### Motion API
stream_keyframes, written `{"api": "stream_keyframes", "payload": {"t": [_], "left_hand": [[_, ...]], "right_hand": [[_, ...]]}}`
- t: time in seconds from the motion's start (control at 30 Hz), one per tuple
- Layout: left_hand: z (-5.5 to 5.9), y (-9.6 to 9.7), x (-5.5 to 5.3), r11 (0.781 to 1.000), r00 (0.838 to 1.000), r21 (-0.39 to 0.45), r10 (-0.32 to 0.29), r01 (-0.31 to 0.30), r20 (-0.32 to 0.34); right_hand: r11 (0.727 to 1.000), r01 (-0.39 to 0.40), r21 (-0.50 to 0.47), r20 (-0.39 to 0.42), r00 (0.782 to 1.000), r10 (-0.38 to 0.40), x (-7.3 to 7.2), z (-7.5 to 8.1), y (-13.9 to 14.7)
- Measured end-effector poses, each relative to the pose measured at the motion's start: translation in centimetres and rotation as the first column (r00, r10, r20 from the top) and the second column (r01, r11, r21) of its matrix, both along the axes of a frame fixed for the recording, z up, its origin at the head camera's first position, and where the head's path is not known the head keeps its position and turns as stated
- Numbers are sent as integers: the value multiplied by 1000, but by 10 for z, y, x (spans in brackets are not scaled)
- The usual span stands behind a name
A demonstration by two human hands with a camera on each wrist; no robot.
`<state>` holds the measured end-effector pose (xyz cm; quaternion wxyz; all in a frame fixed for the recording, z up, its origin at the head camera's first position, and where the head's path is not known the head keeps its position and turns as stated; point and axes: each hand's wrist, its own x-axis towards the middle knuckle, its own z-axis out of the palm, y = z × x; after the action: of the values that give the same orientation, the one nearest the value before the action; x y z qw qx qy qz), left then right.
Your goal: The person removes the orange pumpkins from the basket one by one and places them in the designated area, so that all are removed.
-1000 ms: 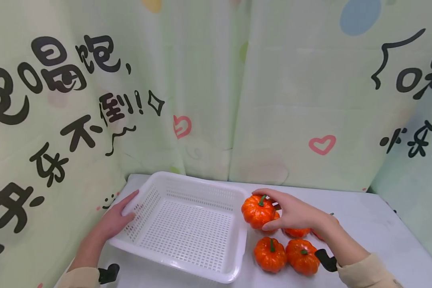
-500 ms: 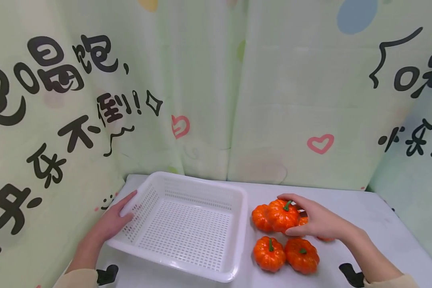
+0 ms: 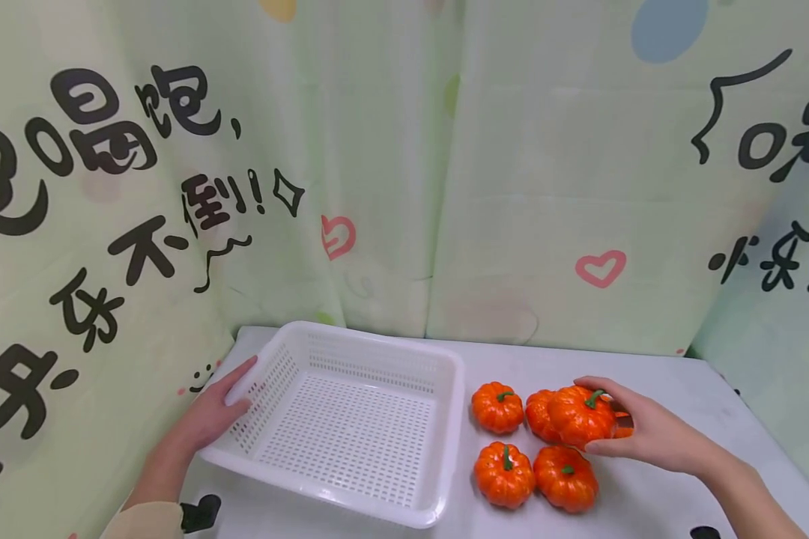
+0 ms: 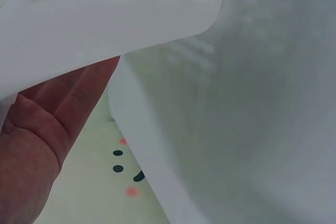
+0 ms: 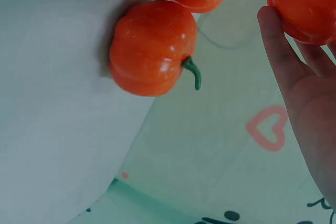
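In the head view, a white perforated plastic basket point(image 3: 445, 449) sits on the table at centre left. My left hand point(image 3: 209, 415) grips its left rim, thumb on the inner side; the left wrist view shows the fingers point(image 4: 84, 90) under the rim. At the right, my right hand point(image 3: 654, 434) holds an orange toy pumpkin point(image 3: 580, 419) with a green stem, thumb on the near side and fingers behind. The held pumpkin overlaps another pumpkin point(image 3: 539, 414) at its left. Orange also shows behind the right hand, mostly hidden. In the right wrist view, two more pumpkins point(image 5: 149, 51) appear beside the hand.
Between the basket and my right hand are a rear pumpkin point(image 3: 495, 410), a front pumpkin point(image 3: 502, 479) and another front pumpkin point(image 3: 565, 483). The white table point(image 3: 708, 419) meets a printed curtain point(image 3: 512, 187) at the back and sides.
My right hand has carried the pumpkin rightward and slightly toward me, away from the basket, uncovering the rear pumpkin beside it. The left hand and basket keep their places.
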<state>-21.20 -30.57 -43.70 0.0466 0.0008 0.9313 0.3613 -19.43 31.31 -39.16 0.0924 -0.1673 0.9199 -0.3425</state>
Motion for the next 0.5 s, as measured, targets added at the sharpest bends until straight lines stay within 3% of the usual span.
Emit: {"api": "stream_keyframes", "payload": {"t": [0.5], "left_hand": [[2, 1, 0, 1000, 1000, -4, -5, 5, 20]], "right_hand": [[997, 57, 51, 44, 997, -59, 14, -26, 40]]}}
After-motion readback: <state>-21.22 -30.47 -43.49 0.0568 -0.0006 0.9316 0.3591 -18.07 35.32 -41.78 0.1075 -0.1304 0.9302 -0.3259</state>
